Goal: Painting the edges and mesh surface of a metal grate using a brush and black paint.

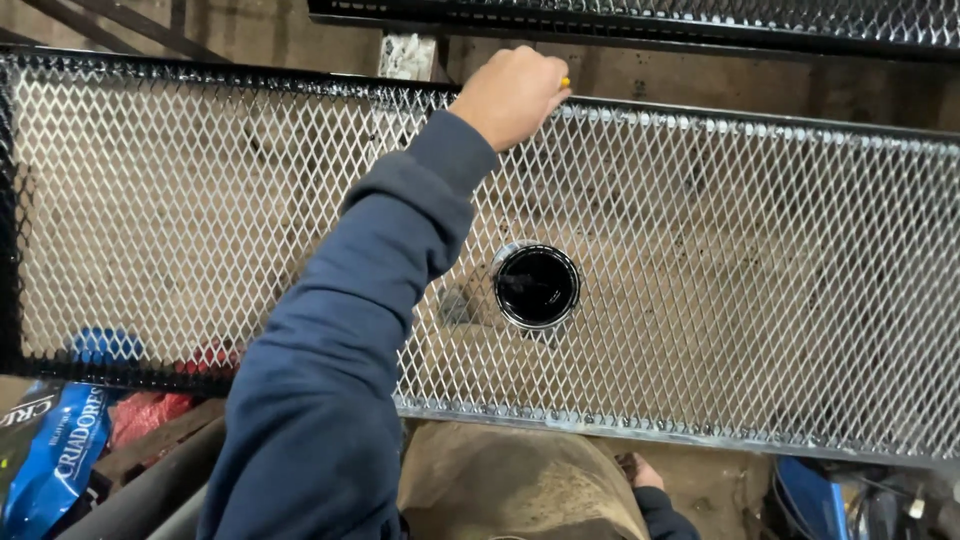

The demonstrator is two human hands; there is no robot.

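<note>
My left hand (512, 92) reaches out in a dark blue sleeve to the far edge of a metal mesh panel (760, 250). The fist is closed around a thin tool, of which only a yellow tip (565, 82) sticks out on the right. The tool's working end is hidden behind the hand, at the panel's black far frame bar. An open round can of black paint (537, 286) stands on the mesh, nearer to me than the hand. Only a small part of my right hand (646, 473) shows, resting by my tan trouser knee (520, 480); its fingers are hidden.
A second black mesh panel (700, 20) lies along the top. A blue printed bag (55, 445) and red material (150, 410) sit at the lower left under the mesh. A blue object (805, 495) and cables are at the lower right. Brown dirt floor shows through the mesh.
</note>
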